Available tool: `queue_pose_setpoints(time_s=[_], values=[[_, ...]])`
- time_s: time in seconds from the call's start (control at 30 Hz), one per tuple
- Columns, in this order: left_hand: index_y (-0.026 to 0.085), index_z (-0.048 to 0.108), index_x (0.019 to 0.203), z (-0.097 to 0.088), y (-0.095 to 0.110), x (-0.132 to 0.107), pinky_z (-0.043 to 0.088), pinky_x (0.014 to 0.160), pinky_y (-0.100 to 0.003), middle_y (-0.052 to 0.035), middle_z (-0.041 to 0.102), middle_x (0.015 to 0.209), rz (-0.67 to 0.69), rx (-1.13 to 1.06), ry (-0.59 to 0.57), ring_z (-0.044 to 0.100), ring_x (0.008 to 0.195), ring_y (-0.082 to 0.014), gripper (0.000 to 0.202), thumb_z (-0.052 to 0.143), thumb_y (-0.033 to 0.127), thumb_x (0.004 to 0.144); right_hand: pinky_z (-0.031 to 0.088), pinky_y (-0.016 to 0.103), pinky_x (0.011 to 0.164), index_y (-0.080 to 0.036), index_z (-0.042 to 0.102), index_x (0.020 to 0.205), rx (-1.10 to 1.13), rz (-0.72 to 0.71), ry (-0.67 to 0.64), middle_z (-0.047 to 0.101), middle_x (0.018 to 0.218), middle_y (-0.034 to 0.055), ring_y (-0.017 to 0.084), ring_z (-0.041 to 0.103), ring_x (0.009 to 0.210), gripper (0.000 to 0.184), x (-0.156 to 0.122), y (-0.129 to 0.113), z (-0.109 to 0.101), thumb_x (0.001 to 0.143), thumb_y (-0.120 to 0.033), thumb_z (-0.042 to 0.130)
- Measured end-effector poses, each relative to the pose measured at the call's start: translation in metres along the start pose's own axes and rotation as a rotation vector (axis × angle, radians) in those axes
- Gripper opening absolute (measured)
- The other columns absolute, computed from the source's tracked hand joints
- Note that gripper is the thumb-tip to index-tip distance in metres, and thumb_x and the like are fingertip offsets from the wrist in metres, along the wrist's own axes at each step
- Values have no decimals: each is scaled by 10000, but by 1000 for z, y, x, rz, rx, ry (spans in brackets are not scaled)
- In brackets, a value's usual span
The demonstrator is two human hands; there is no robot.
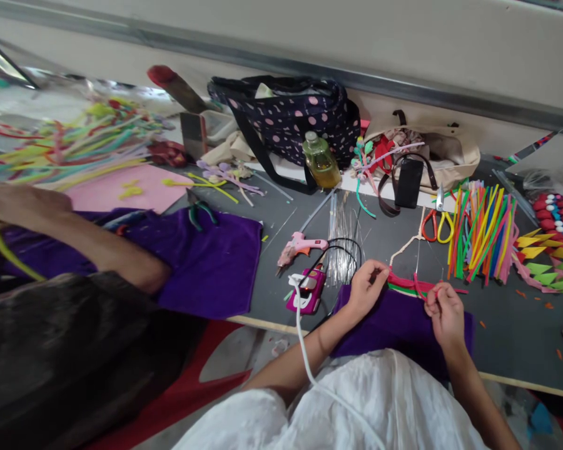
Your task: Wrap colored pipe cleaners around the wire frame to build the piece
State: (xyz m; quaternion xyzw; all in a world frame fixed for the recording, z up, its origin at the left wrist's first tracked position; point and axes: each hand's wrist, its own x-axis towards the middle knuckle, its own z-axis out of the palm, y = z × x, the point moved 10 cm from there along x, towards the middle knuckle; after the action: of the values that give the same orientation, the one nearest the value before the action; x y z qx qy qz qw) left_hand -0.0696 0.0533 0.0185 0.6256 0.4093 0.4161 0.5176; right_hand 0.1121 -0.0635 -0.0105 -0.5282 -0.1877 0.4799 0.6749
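Between my hands lies a small bundle of red and green pipe cleaners [403, 282], above a purple cloth [385, 325]. My left hand [368, 286] pinches the bundle's left end between thumb and fingers. At its right side my right hand [445, 309] is closed on a red pipe cleaner [417, 286], which crosses over the bundle near its middle. The fingertips of the right hand partly hide that strand's end. A cream-coloured twisted stem [406, 245] lies just beyond the bundle.
Scissors [438, 222] and many coloured pipe cleaners [483, 234] lie to the right. A pink glue gun [300, 250], a magenta power socket [307, 292] and clear sticks [342, 250] are to the left. Behind stand a bottle [321, 162] and bags. A co-worker's arm [98, 244] reaches in at left.
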Motion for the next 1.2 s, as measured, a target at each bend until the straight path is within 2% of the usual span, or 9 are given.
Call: queue_pose_setpoints(time_s=[0.17,0.37,0.53,0.67,0.8,0.97,1.2], values=[[165,603,835,-1,-4,1,464,682,-252,-37,624,801,-20,-6,17,582,732,-135,212,546,361,893,330,210,430,-212,524,799,-40,106,-47,492,573,-55,84,410,460,211,-16,22,9,852,-400,604],[172,588,821,-3,-10,6,446,654,-231,-15,603,758,-62,-16,35,567,698,-121,222,547,380,887,327,208,436,-206,552,798,-42,211,-74,517,578,-46,78,412,461,199,-29,41,-1,835,-386,629],[181,569,816,-5,-20,10,447,613,-225,2,576,722,-119,-80,76,556,649,-115,220,557,393,874,328,208,450,-204,561,823,-149,255,-126,540,591,-38,79,425,470,199,-38,45,-7,863,-394,600],[182,561,804,-13,-28,14,409,568,-210,22,538,685,-140,-59,117,516,606,-103,206,559,379,867,319,205,441,-202,553,808,-215,280,-152,540,585,-39,77,418,466,225,-43,42,-14,867,-417,589],[178,569,777,-24,-32,15,379,584,-219,22,532,679,-131,39,162,483,611,-106,191,556,351,858,319,203,432,-198,552,802,-252,293,-116,542,584,-36,76,415,462,252,-46,37,-31,850,-441,600],[182,568,776,-31,-39,15,368,606,-230,20,530,687,-143,79,171,473,627,-116,186,546,349,855,320,200,422,-197,564,817,-221,261,-3,536,577,-37,74,415,455,256,-39,25,-61,817,-442,636],[187,554,778,-33,-42,10,366,621,-240,22,521,677,-140,82,145,473,631,-125,182,518,341,868,342,189,408,-190,576,784,-158,69,206,577,620,-27,60,415,452,240,-9,-14,-95,783,-402,686]])
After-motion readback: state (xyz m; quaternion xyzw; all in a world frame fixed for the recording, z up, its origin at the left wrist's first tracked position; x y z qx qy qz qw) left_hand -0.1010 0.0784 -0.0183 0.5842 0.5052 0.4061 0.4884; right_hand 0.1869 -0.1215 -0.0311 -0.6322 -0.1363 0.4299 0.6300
